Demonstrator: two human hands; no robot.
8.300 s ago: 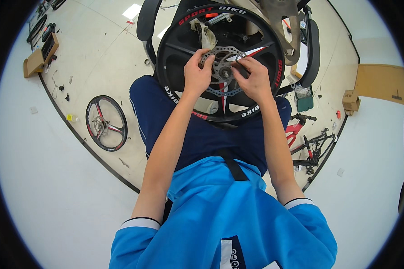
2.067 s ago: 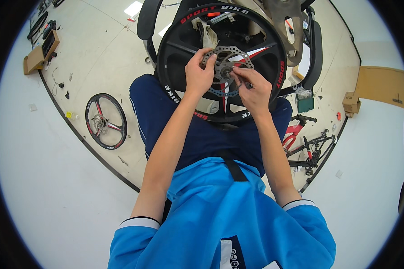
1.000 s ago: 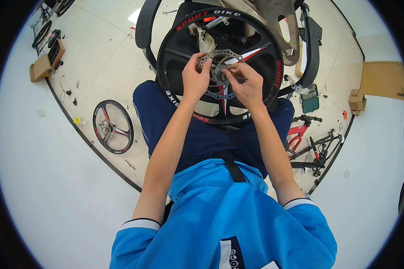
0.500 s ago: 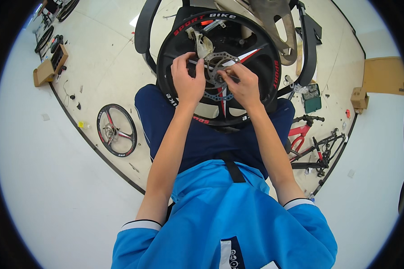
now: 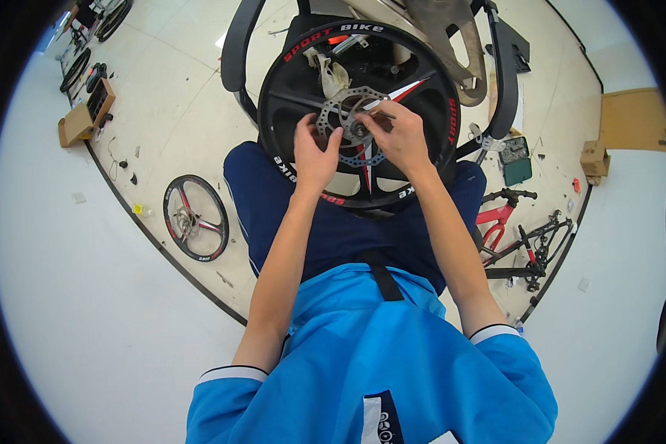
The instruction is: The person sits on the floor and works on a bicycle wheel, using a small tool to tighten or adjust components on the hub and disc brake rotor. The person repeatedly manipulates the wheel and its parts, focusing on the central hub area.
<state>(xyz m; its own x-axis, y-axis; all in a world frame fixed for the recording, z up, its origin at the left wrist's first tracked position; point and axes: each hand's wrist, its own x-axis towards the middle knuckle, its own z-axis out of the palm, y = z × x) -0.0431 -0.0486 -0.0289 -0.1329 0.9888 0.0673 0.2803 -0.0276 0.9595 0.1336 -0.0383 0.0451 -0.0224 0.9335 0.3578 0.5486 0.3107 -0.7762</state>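
A black three-spoke bicycle wheel (image 5: 268, 111) lies flat across my lap and the seat. Over its hub is a silver brake disc (image 5: 357, 95) with holes round its rim; a second, bluish disc edge (image 5: 374, 160) shows below it. My left hand (image 5: 317, 154) grips the disc's left edge, thumb on top and fingers curled by the rim. At the hub my right hand (image 5: 398, 135) is closed in a pinch; whatever lies between its fingertips is too small to make out. Crumpled pale wrapping (image 5: 333, 75) sits just beyond the disc, on the wheel.
Black chair armrests (image 5: 237, 55) (image 5: 508, 81) flank the wheel. A grey metal frame part (image 5: 462, 52) stands at the far right. Another three-spoke wheel (image 5: 220, 229) lies on the floor to the left, bike frames (image 5: 496, 222) to the right. An open cardboard box (image 5: 78, 122) is farther left.
My left hand has come down and slightly right, its fingers more curled. The brake disc has shifted a little left. My right hand stays pinched near the hub.
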